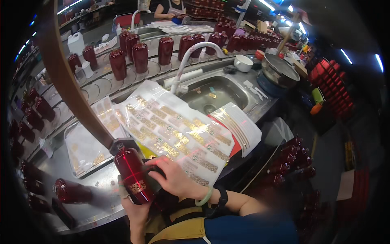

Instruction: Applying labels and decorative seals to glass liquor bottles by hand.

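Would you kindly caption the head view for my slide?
Left hand holds a red bottle, right hand alongside, near gold strips.

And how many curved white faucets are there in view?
2. One faucet arches up beside the metal sink; the other stands farther back, left of the seated-off co-worker. More may be hidden in the dark background.

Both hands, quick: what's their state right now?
Left hand: holding the red bottle.
Right hand: at the bottle's side; whether it grips something cannot be told.
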`<state>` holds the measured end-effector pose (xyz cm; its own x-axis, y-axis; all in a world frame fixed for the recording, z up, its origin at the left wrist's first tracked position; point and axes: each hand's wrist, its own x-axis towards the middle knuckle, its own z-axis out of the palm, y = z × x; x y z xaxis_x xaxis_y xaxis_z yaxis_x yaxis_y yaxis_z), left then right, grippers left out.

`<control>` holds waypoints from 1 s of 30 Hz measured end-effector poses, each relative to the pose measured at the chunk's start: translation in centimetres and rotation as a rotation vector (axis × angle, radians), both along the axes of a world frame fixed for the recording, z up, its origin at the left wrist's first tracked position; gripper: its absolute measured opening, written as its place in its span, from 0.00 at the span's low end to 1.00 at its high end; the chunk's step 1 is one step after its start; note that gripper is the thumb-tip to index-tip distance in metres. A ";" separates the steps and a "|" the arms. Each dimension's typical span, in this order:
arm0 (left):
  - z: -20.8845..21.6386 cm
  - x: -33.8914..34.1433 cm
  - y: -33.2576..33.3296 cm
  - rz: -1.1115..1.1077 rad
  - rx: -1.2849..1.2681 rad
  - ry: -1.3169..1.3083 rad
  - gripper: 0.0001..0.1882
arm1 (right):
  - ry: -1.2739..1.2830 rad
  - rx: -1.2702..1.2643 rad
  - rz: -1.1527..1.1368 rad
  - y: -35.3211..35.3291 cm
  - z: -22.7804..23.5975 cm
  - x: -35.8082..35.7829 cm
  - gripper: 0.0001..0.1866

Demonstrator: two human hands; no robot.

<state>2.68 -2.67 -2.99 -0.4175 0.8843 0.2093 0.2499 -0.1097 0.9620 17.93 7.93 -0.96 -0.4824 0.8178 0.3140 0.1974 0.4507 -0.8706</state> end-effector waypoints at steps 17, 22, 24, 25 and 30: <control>1.1 -1.1 -1.9 0.140 0.027 0.454 0.52 | 0.191 -0.434 0.072 -0.6 -1.0 0.8 0.14; -0.8 -1.8 -0.4 -0.005 0.019 0.208 0.47 | 0.114 -0.398 -0.070 0.6 -2.8 1.7 0.13; -1.1 -1.9 -0.7 0.036 0.049 0.319 0.46 | 0.134 -0.393 -0.042 -0.6 -0.4 1.3 0.13; -1.1 -1.9 -0.7 0.072 0.055 0.329 0.46 | 0.151 -0.386 -0.048 -1.0 0.2 1.0 0.13; -0.9 -1.8 -0.8 0.060 0.087 0.297 0.47 | 0.037 -0.303 -0.066 0.0 -1.2 0.6 0.13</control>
